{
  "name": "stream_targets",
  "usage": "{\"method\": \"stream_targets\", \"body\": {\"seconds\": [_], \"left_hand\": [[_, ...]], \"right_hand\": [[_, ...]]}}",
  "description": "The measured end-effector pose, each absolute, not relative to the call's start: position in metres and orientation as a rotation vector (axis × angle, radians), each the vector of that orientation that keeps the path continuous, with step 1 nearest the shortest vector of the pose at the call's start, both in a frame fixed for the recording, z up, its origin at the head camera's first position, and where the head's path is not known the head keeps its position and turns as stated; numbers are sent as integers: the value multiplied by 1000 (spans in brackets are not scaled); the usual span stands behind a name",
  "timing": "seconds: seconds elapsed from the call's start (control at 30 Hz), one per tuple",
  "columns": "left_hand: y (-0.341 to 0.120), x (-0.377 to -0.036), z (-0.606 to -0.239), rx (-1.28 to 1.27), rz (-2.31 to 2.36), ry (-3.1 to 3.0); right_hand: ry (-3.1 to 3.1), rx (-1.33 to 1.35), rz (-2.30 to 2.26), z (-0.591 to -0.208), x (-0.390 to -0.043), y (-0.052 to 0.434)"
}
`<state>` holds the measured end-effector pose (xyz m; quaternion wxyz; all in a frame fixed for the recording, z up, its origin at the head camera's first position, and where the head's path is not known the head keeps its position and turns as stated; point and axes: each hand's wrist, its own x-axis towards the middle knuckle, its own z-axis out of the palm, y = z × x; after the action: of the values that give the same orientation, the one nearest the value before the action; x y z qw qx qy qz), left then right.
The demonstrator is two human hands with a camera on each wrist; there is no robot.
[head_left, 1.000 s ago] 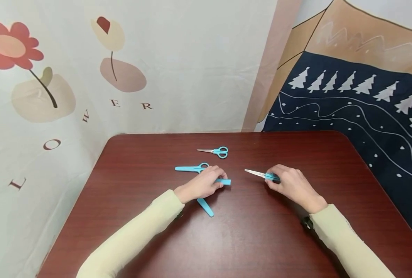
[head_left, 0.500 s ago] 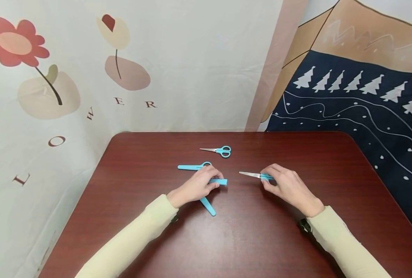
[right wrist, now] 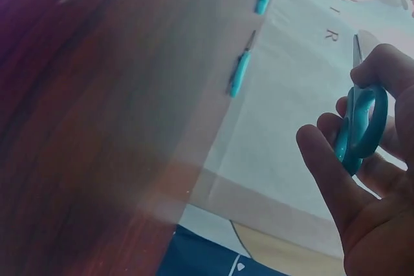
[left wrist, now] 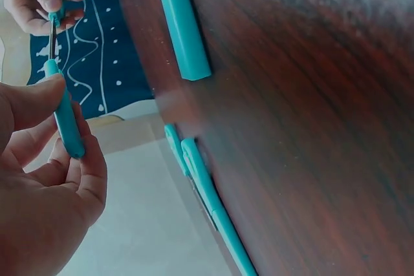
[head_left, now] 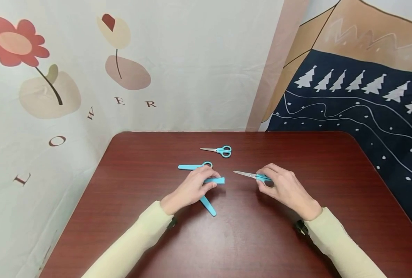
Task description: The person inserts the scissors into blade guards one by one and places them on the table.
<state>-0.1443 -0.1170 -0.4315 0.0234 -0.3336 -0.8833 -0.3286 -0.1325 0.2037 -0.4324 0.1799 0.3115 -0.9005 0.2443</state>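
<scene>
While my left hand pinches the blue blade cover between thumb and curled fingers, its open end facing right, my right hand grips the bare scissors by the blue handles, fingers wrapped round the loops and the steel tip aimed left at that cover. To do this well, I judge I should hold the cover level and steady, bring the closed blades in along one straight line, and let the tip find the mouth before pushing, since a slanted approach could jam or scrape the edge of the plastic. Tip and cover are near each other but apart, both just above the dark red table. The scissors are small, with short, slim, pointed silver blades closed together and bright turquoise plastic handles; the cover is a flat, narrow sleeve of the same colour. Nearest me, just under my left hand, a second cover lies on the wood at a slant. Beyond my left knuckles rests a pair already sheathed, and farther back another uncovered pair lies with its blades pointing left.
</scene>
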Motion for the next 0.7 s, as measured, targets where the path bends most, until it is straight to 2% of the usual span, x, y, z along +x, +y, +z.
{"method": "stream_targets", "body": {"seconds": [0.7], "left_hand": [[-132,-131,-429,-961,-1018,-2618]], "right_hand": [[-2562,954,739,-427,-125,187]]}}
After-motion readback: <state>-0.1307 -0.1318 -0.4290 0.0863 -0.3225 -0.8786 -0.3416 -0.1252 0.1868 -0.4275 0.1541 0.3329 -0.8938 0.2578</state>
